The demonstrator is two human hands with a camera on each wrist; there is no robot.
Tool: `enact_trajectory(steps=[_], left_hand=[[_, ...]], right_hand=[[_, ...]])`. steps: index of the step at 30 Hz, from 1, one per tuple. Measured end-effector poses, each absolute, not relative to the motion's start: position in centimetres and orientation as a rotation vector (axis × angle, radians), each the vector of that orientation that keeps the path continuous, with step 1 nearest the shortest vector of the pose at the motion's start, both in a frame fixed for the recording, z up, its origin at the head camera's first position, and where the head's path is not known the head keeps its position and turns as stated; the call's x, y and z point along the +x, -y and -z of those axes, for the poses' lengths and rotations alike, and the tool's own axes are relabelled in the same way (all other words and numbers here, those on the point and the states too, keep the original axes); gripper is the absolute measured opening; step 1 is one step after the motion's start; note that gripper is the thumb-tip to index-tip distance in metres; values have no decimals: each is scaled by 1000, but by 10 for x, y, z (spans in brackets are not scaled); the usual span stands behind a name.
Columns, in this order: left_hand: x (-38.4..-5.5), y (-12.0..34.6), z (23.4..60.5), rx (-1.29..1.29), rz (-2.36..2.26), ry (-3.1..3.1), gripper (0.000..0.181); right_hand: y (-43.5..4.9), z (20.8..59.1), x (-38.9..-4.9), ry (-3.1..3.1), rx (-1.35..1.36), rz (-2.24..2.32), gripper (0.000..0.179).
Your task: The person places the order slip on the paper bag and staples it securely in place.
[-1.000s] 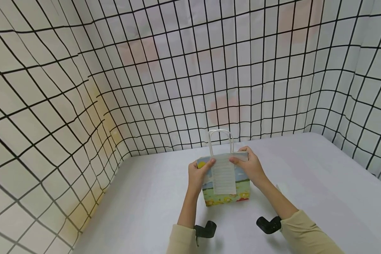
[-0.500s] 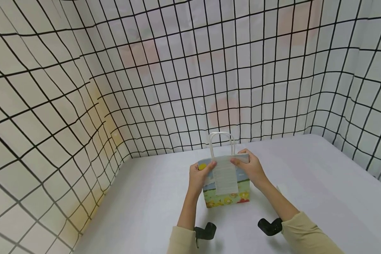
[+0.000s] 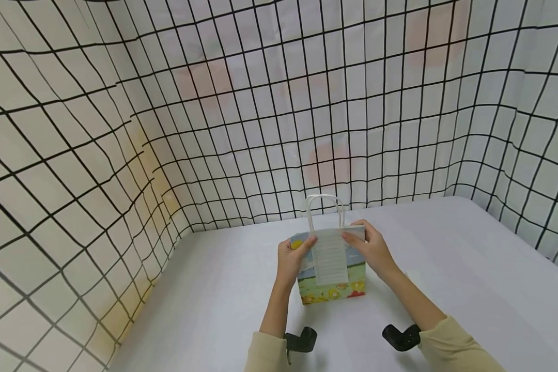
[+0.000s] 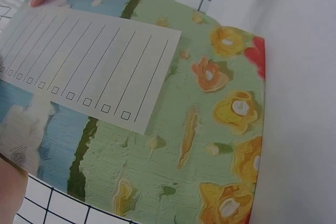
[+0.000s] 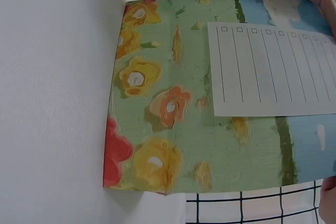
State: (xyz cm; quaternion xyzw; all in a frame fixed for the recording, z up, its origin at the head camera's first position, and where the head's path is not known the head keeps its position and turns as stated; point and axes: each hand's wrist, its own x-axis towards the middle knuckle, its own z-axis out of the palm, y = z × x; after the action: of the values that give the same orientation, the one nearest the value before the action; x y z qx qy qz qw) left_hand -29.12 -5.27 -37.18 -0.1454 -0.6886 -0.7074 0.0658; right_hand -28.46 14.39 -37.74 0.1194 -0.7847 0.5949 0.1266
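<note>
White table (image 3: 214, 294) | flowered paper bag (image 3: 333, 292) between left hand (image 3: 290, 260) and right hand (image 3: 373, 249) | hands gripping its upper sides

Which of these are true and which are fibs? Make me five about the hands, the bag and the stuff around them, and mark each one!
1. The left hand and the right hand both hold the paper bag. True.
2. The bag's handle is black. False: the handle is white.
3. The lined sheet on the bag's front has little printed squares. True.
4. The red flower is at the top of the bag. False: the red flower is at the bottom edge.
5. The person's sleeves are bright blue. False: the sleeves are beige.
6. A black gadget sticks out near the left wrist. True.
</note>
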Motion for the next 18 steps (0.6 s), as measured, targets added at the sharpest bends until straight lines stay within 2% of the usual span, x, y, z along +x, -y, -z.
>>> enact_trajectory(steps=[4,11,18], left_hand=[[-283,52,364,-438,2128,2061,29],[-301,52,382,-399,2163,2055,28],[-302,52,386,-376,2153,2045,35]], right_hand=[[-149,375,-275,2348,346,-1597,34],[-165,378,-256,2398,338,-1438,50],[-182,383,-222,2478,246,-1276,54]])
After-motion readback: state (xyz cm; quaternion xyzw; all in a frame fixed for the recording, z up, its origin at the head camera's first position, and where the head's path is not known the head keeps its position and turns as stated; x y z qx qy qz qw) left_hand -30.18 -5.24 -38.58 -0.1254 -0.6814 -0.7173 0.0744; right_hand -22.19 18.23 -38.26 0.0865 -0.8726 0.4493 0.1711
